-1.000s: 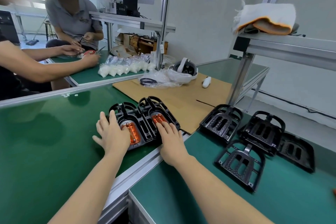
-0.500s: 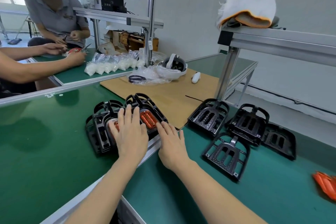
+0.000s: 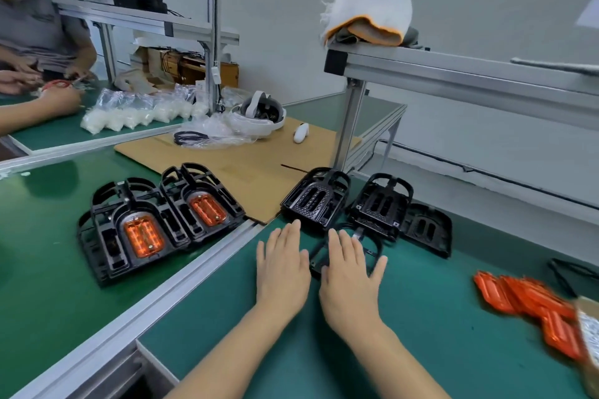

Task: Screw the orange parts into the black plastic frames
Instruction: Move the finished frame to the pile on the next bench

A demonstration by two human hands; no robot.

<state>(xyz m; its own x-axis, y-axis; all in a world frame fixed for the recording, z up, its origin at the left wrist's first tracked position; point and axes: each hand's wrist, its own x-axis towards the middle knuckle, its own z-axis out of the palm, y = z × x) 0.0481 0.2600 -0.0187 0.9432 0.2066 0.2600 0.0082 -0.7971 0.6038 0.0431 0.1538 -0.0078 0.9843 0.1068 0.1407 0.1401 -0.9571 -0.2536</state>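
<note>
Moved: both hands have left the two fitted frames (image 3: 158, 223) at left centre and come across to the lower-centre table (image 3: 421, 317).
Left hand (image 3: 281, 266): flat, fingers straight, empty.
Right hand (image 3: 348, 272): flat, fingers spread over an empty black frame (image 3: 316, 261).
Spare frames (image 3: 382, 204): just beyond the fingertips.
Orange parts (image 3: 531, 304): piled at right edge, blurred.
</note>
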